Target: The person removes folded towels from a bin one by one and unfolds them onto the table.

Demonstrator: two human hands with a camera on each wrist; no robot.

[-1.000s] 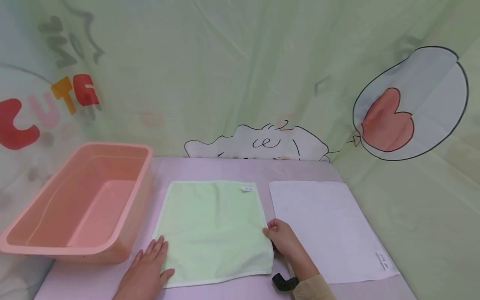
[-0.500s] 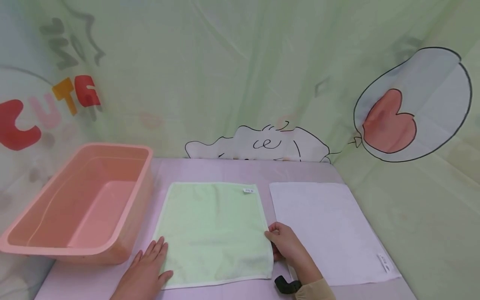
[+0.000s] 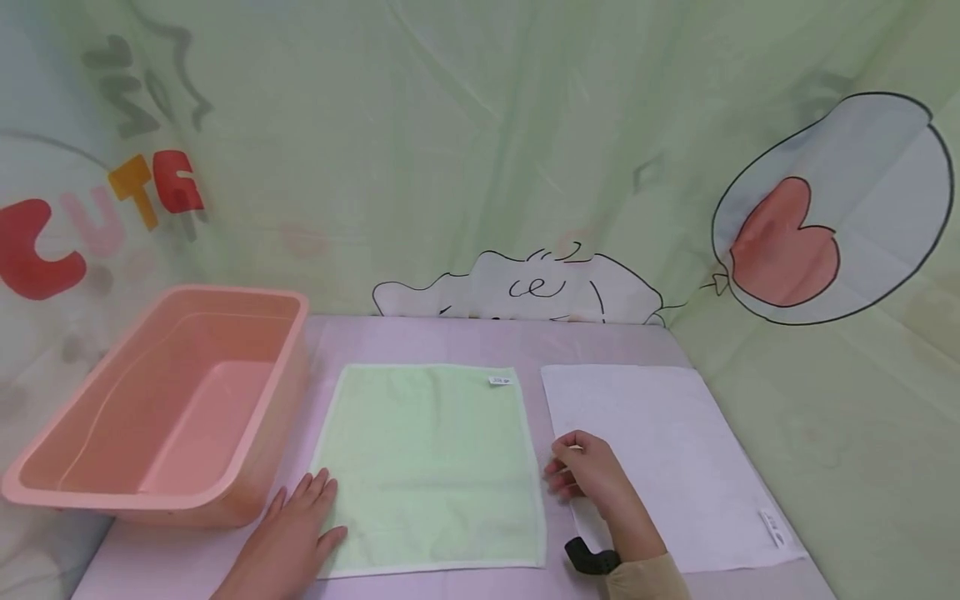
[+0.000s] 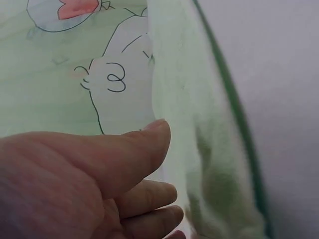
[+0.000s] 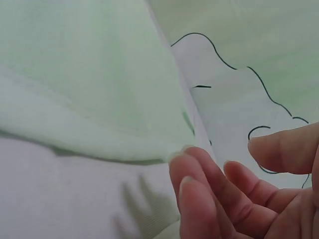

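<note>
A light green towel (image 3: 427, 467) with pale edging lies spread flat on the table, a small label at its far right corner. My left hand (image 3: 288, 533) rests on its near left edge, fingers extended and thumb out to the side. Just off the right edge of this towel is my right hand (image 3: 592, 479), fingers loosely bent, over the left border of a white towel (image 3: 675, 467). In the right wrist view the thumb and fingers of my right hand (image 5: 244, 199) stand apart with nothing between them, beside the green towel (image 5: 99, 84).
A pink plastic basin (image 3: 281, 433) stands at the left of the table (image 3: 420, 337), nothing visible inside it. Printed curtains (image 3: 420, 167) enclose the back and sides. A black strap piece (image 3: 591, 558) sits at my right wrist.
My right hand has let go of the green towel's right edge and moved slightly right. The towel's near right corner now lies flatter. My left hand stays in place.
</note>
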